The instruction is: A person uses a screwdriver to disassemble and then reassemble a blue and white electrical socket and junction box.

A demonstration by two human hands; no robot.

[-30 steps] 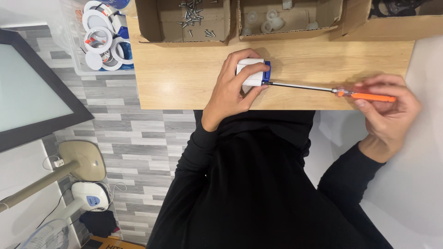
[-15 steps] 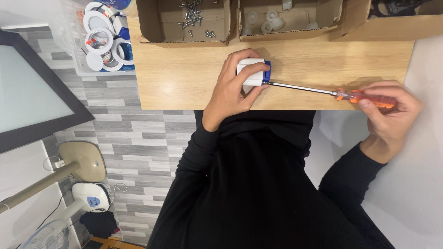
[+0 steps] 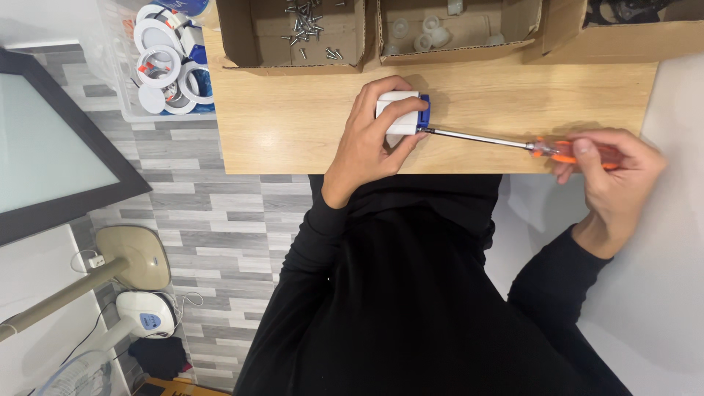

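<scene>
Barely anything shifts since before: your right hand [image 3: 612, 172] stays wrapped around the orange screwdriver [image 3: 513, 143], tip at 3 o'clock of the white-blue part [image 3: 403, 112], which your left hand [image 3: 374, 139] clamps against the wooden board [image 3: 293, 125].

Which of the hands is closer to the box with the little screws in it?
Left. The left hand rests just below the box of screws; the right hand is far off to the side.
</scene>
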